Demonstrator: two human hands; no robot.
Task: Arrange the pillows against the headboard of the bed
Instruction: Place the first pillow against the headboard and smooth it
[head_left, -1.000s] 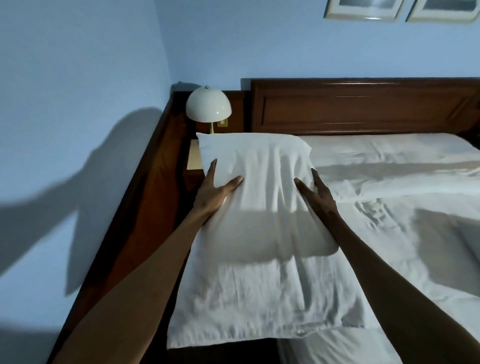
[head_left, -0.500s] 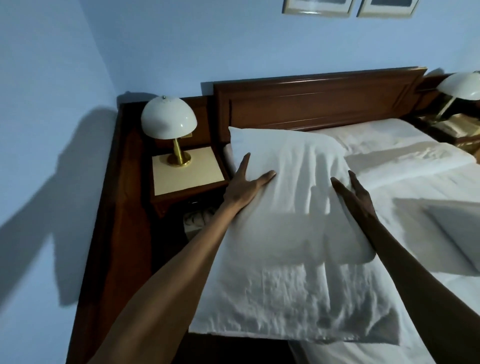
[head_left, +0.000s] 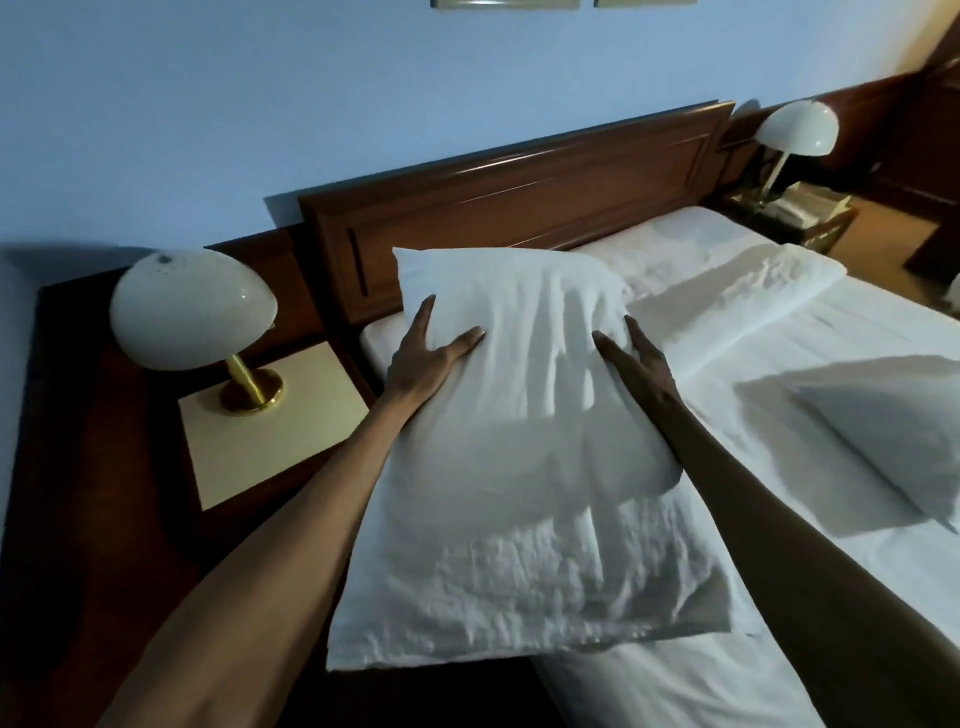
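Observation:
I hold a white pillow (head_left: 519, 457) in the air over the left edge of the bed (head_left: 779, 597). My left hand (head_left: 423, 358) grips its left side and my right hand (head_left: 641, 366) grips its right side, thumbs on top. The pillow's far end points toward the dark wooden headboard (head_left: 519, 208) and stays short of it. A second white pillow (head_left: 893, 431) lies flat on the mattress at the right. A folded white duvet (head_left: 727, 301) stretches across the head of the bed.
A nightstand (head_left: 260, 441) with a white dome lamp (head_left: 192, 312) on a brass foot stands left of the bed, close to my left arm. Another lamp (head_left: 797, 130) and nightstand sit at the far right. The blue wall (head_left: 363, 104) rises behind the headboard.
The pillow has travelled right and toward the headboard, from over the left nightstand to over the bed's edge. My view has swung right, revealing the second pillow and far lamp.

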